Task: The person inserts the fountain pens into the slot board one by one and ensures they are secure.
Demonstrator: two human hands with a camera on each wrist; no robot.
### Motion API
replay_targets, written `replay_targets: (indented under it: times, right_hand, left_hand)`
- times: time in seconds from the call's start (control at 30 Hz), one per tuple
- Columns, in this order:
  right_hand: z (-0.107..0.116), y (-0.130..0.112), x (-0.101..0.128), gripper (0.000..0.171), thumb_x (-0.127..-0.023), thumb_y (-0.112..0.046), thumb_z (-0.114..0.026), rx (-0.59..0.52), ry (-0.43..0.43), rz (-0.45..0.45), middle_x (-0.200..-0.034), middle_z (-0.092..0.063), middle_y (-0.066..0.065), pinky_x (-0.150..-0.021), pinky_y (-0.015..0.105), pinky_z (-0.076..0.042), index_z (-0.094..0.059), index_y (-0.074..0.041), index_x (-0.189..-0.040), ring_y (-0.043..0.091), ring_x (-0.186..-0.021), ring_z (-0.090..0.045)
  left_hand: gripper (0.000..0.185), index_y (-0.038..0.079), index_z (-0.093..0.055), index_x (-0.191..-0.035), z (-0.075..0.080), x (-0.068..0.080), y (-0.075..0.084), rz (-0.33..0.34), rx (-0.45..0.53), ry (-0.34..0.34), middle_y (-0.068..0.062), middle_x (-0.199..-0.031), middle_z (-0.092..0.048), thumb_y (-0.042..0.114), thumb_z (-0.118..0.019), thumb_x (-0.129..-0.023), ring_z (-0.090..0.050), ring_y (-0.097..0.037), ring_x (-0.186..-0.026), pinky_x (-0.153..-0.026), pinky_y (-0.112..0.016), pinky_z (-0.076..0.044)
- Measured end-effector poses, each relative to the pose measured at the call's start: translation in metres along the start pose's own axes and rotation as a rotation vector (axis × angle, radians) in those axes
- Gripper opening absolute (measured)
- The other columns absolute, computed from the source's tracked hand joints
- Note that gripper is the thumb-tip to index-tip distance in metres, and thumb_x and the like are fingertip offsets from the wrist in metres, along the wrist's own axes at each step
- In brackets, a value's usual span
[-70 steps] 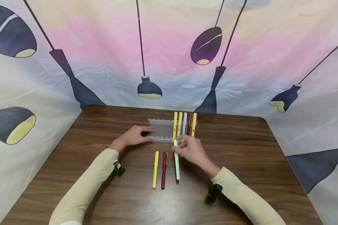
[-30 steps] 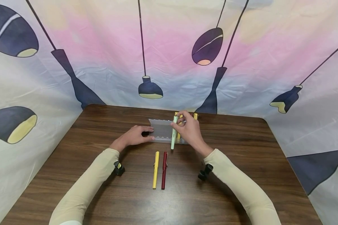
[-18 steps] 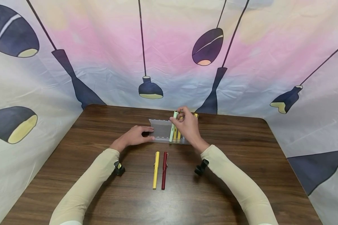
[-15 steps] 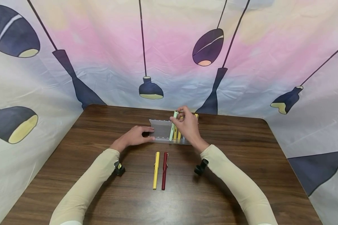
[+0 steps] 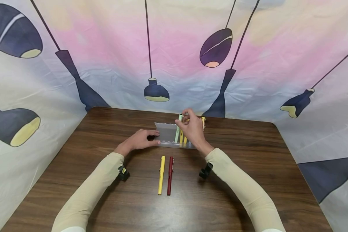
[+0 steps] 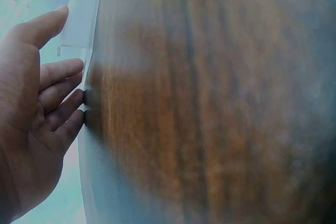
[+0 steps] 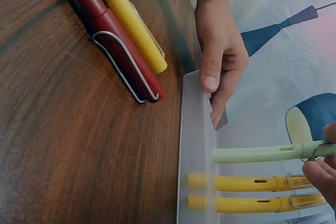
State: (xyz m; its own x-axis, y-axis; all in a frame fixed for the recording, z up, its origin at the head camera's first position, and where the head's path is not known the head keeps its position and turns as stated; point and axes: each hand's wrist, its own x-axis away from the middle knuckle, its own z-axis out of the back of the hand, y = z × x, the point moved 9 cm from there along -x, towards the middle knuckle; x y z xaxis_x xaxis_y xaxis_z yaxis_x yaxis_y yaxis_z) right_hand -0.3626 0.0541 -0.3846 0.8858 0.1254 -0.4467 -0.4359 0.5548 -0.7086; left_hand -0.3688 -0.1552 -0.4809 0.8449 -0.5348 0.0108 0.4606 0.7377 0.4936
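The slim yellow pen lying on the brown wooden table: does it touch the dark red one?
No, bare table shows between the yellow pen and the dark red pen.

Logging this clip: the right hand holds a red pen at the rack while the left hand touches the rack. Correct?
One error: the right hand holds a light green pen, as the right wrist view shows. The left hand does touch the rack.

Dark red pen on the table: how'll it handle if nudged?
The dark red pen is probably stiff, given its straight form; its protruding wire clip would likely limit rolling; its smooth surface may feel slippery.
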Motion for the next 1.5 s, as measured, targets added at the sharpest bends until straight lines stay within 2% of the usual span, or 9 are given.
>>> replay_targets:
  times: [0.57, 0.8, 0.93, 1.03, 1.23, 1.5]
  right_hand:
    - [-0.0077, 0.0048, 0.0055, 0.032, -0.094, -0.029, -0.077, 0.047, -0.012, 0.031, -0.090, -0.071, 0.004, -0.066, 0.036, -0.058, -0.062, -0.010, -0.116, 0.018, -0.077, -0.071]
    - [-0.0065, 0.0042, 0.0059, 0.034, -0.094, -0.027, -0.077, 0.075, -0.004, 0.041, -0.091, -0.072, 0.005, -0.065, 0.036, -0.058, -0.068, -0.009, -0.122, 0.017, -0.077, -0.072]
    - [-0.0061, 0.0049, 0.0056, 0.038, -0.094, -0.026, -0.077, 0.071, 0.001, 0.041, -0.089, -0.071, 0.004, -0.065, 0.035, -0.059, -0.067, -0.009, -0.127, 0.017, -0.076, -0.072]
    - [-0.0060, 0.0048, 0.0052, 0.038, -0.094, -0.026, -0.077, 0.072, 0.005, 0.049, -0.088, -0.070, 0.003, -0.065, 0.035, -0.058, -0.065, -0.009, -0.125, 0.017, -0.076, -0.072]
    - [-0.0059, 0.0021, 0.0042, 0.034, -0.093, -0.027, -0.078, 0.119, 0.003, 0.079, -0.087, -0.072, 0.003, -0.065, 0.036, -0.058, -0.069, -0.008, -0.120, 0.016, -0.075, -0.072]
    - [-0.0056, 0.0001, 0.0031, 0.034, -0.093, -0.020, -0.075, 0.170, -0.011, 0.078, -0.092, -0.076, 0.004, -0.065, 0.036, -0.058, -0.072, -0.011, -0.126, 0.014, -0.074, -0.072]
  left_hand:
    - [0.061, 0.009, -0.065, -0.139, 0.0017, -0.0005, 0.0008, 0.011, -0.005, -0.003, -0.010, -0.148, -0.057, 0.052, -0.066, -0.096, -0.053, -0.030, -0.137, -0.110, -0.051, -0.045]
    - [0.062, 0.009, -0.064, -0.140, 0.0012, 0.0000, 0.0020, 0.007, 0.002, -0.005, -0.011, -0.149, -0.056, 0.053, -0.066, -0.096, -0.051, -0.030, -0.139, -0.111, -0.051, -0.044]
    - [0.062, 0.009, -0.064, -0.140, 0.0005, 0.0003, 0.0011, 0.007, 0.003, -0.005, -0.011, -0.149, -0.056, 0.053, -0.065, -0.096, -0.051, -0.031, -0.139, -0.111, -0.052, -0.043]
    - [0.063, 0.008, -0.064, -0.140, 0.0003, 0.0004, 0.0011, 0.005, 0.002, -0.005, -0.012, -0.149, -0.056, 0.053, -0.065, -0.096, -0.051, -0.031, -0.139, -0.111, -0.052, -0.043]
    - [0.062, 0.008, -0.064, -0.140, -0.0001, 0.0000, 0.0010, 0.001, 0.000, -0.003, -0.012, -0.148, -0.057, 0.053, -0.065, -0.096, -0.052, -0.031, -0.138, -0.110, -0.052, -0.044]
    - [0.062, 0.010, -0.064, -0.140, -0.0011, -0.0002, -0.0004, 0.004, -0.001, -0.005, -0.010, -0.149, -0.056, 0.053, -0.065, -0.097, -0.051, -0.031, -0.139, -0.111, -0.052, -0.043]
